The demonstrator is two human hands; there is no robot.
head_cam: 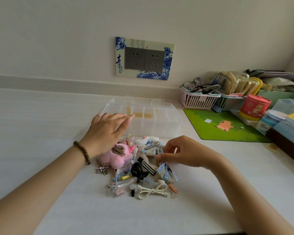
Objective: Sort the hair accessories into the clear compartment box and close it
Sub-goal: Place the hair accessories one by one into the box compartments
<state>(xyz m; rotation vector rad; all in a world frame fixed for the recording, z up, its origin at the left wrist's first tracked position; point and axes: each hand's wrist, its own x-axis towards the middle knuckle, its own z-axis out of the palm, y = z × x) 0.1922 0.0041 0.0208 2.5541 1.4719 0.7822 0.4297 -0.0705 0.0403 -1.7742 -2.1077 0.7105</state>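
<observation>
The clear compartment box (161, 122) stands open on the white table, lid tipped back, its compartments bare. In front of it lies a heap of hair accessories: a fluffy pink clip (115, 156), a black clip (146, 166), a cream bow clip (151, 190), a clear curved clip (120, 183). My left hand (107, 131) hovers flat with straight fingers over the box's left front corner and the pile. My right hand (183, 152) pinches the top of a blue checked fabric bow (166, 173) at the pile's right side.
A green mouse mat (219, 126) lies right of the box. Behind it stand a pink basket with glasses (197, 99), a teal basket (231, 101) and a red tub (254, 107). More clutter fills the far right. A wall socket (144, 59) sits above.
</observation>
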